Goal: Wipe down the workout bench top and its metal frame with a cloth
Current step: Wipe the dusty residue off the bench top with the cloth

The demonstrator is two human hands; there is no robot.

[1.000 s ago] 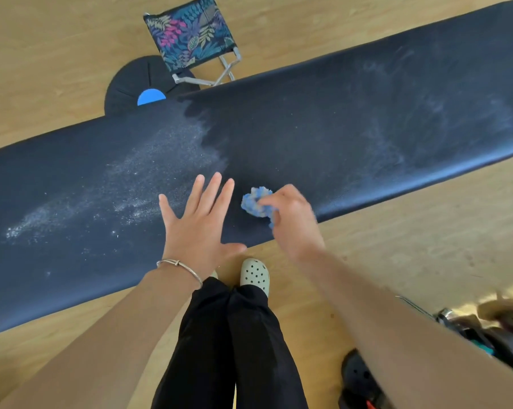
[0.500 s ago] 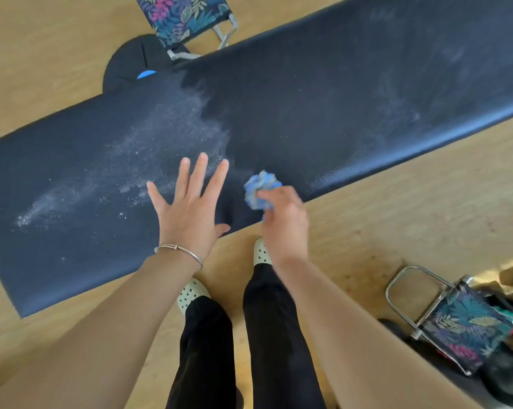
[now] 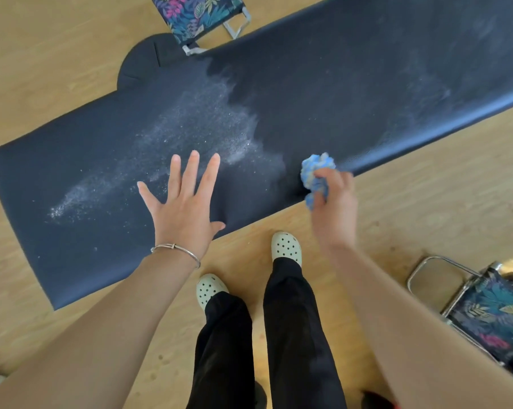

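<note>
- A dark padded tabletop point(image 3: 352, 84) runs slantwise over the wooden floor point(image 3: 426, 202).
- White dust point(image 3: 196, 128) lies scattered over its left half; the right half shows only faint smears.
- The left hand point(image 3: 184, 208) lies flat on it, fingers spread, near the front edge.
- A blue cloth point(image 3: 315, 169), bunched in the right hand point(image 3: 335, 211), meets that edge.
- On the floor: two leaf-print stools point(image 3: 491, 314), a dark disc point(image 3: 143, 60) behind the tabletop, and pale clogs point(image 3: 286, 246).

Long dark navy padded vinyl bench point(image 3: 352, 84), lying diagonally from lower left to upper right. Dusted with white powder point(image 3: 202, 128) across the left half; darker and mostly clean toward the right, with only faint streaks. Crumpled blue-and-white cloth point(image 3: 315, 169), bunched small, pinched in the fingers of the right hand point(image 3: 335, 208) at the bench's near edge.
</note>
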